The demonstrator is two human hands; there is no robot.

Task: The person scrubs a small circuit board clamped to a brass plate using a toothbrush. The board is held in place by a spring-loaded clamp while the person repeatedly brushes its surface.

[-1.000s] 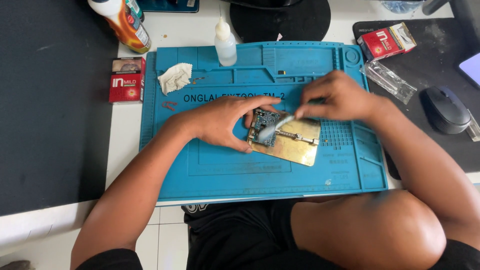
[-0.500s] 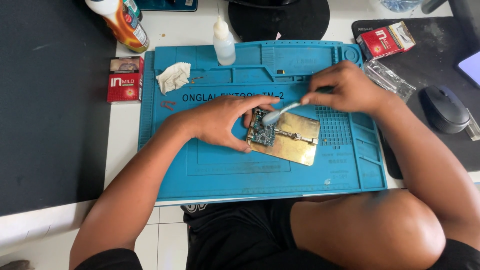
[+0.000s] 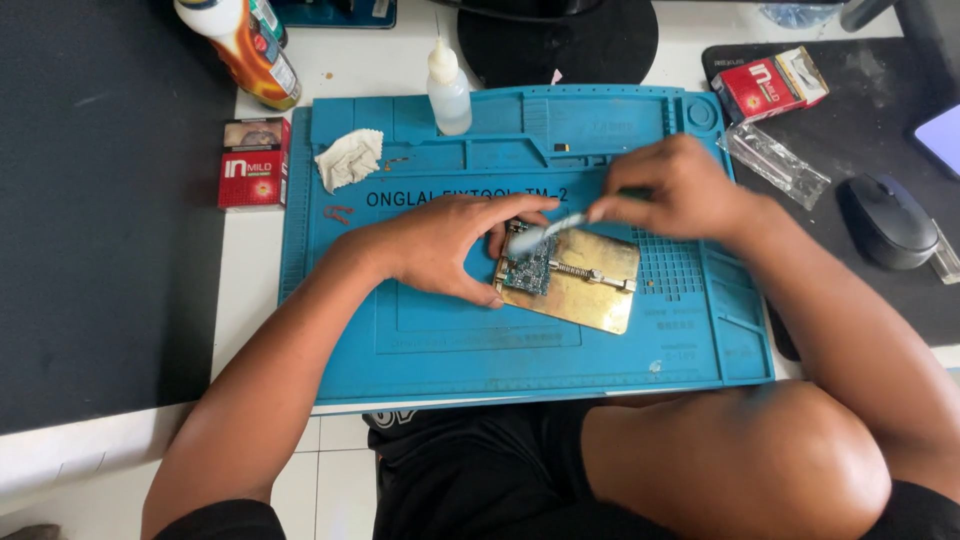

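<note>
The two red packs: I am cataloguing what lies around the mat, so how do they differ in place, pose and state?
The left red pack lies on the white tabletop beside the blue mat, square to its edge; the right red pack lies on the dark pad, turned at an angle. The left one looks closed, the right one has its lid end open. Both are small red boxes of like design, and neither hand touches them.

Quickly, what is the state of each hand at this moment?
Left hand: open, fingers resting around the edge of the circuit board on the brass holder plate.
Right hand: closed, holding a small brush over the board.
</note>
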